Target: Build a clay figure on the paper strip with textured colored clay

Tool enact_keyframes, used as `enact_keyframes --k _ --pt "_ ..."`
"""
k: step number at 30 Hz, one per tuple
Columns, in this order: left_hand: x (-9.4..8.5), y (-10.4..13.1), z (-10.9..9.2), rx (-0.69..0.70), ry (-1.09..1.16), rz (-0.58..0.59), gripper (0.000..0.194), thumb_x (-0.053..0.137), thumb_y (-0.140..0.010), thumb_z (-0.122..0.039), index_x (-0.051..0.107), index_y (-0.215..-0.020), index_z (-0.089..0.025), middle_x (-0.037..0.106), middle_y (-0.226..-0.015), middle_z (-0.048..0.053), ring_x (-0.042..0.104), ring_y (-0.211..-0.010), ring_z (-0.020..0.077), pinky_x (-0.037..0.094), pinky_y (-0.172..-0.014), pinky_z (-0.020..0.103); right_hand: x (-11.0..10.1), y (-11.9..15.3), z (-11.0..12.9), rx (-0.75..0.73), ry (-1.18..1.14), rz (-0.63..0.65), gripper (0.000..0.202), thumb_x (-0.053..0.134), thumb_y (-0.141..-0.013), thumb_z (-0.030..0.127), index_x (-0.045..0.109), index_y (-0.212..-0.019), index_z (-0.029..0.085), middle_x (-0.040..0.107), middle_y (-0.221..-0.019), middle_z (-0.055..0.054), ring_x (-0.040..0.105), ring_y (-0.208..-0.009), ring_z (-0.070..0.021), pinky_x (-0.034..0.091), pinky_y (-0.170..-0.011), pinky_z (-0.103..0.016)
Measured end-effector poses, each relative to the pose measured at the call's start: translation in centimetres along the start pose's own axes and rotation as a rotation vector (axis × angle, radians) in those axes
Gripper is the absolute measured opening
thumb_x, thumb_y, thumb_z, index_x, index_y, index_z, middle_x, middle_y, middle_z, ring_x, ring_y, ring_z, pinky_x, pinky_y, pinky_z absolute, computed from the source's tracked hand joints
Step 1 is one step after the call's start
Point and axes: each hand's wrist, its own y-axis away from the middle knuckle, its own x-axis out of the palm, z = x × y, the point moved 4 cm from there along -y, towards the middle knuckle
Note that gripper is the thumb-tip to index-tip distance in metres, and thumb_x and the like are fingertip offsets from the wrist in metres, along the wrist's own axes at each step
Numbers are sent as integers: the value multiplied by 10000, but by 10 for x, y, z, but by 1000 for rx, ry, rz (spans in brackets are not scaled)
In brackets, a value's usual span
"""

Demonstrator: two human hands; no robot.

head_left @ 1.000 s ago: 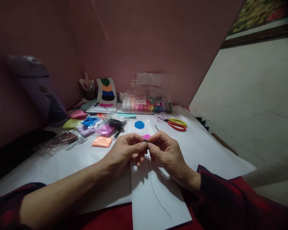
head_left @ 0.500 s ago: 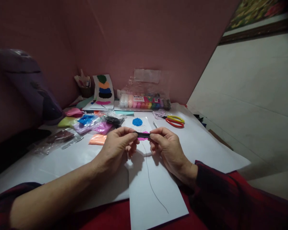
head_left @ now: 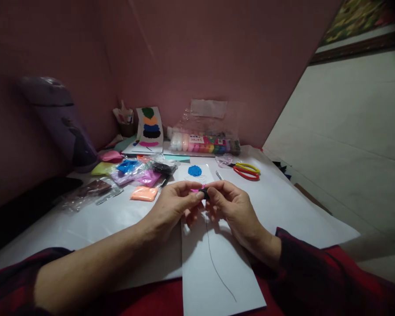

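Note:
Between the fingertips of my left hand (head_left: 174, 204) and my right hand (head_left: 233, 208) is a small lump of black modelling clay (head_left: 204, 193). Both hands are closed on it, thumbs and forefingers pinching its two ends. They hover above a white sheet of paper (head_left: 224, 272) that carries a thin curved pencil line. Farther up the sheet lies a round patch of blue clay (head_left: 195, 170). Pink clay (head_left: 195, 190) shows just behind my fingers, mostly hidden by them.
Clay packets, including an orange one (head_left: 144, 193), lie to the left. Yellow-and-red-handled scissors (head_left: 246, 171) rest at the right. Behind stand a sample picture (head_left: 150, 131), a bag of coloured clays (head_left: 204, 144) and a pen cup (head_left: 127, 127). A purple tall container (head_left: 64, 123) stands far left.
The black clay was stretched out as a strip between my hands; now it is a shorter, bunched lump and my fingertips are closer together. The whole view has shifted slightly.

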Motion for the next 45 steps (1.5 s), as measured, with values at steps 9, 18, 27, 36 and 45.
enact_keyframes --k 9,18,27,36,45 --pt "6 3 -7 39 -127 24 255 715 -698 -312 632 -818 -103 606 -615 7 472 -400 59 341 -380 182 4 6 8 -105 90 -6 174 724 -769 312 644 -871 196 641 -624 28 537 -479 -94 429 -437 -214" --pt "7 3 -9 2 -184 35 265 698 -706 -348 551 -731 -129 558 -535 -26 474 -359 64 342 -375 182 4 7 12 -154 83 -19 203 708 -781 327 590 -703 181 595 -556 34 493 -443 -82 405 -439 -220" --pt "7 3 -5 8 -163 -62 208 633 -726 -281 498 -631 -155 520 -451 -35 420 -327 58 311 -327 168 5 9 7 -12 -50 -32 205 700 -780 324 572 -706 181 593 -549 39 474 -408 -66 388 -390 -185" --pt "-1 3 -8 36 -60 -161 157 646 -724 -255 542 -689 -142 560 -531 -29 421 -353 42 319 -339 159 -4 4 -1 83 -106 -147 263 723 -749 381 563 -745 172 622 -580 27 435 -344 -41 337 -300 -148" --pt "5 3 -1 -11 -57 28 310 720 -713 -301 591 -930 -122 600 -594 -20 492 -371 63 361 -356 174 1 4 -2 92 -29 -31 307 678 -784 464 576 -787 174 587 -544 41 468 -356 -53 366 -315 -150"
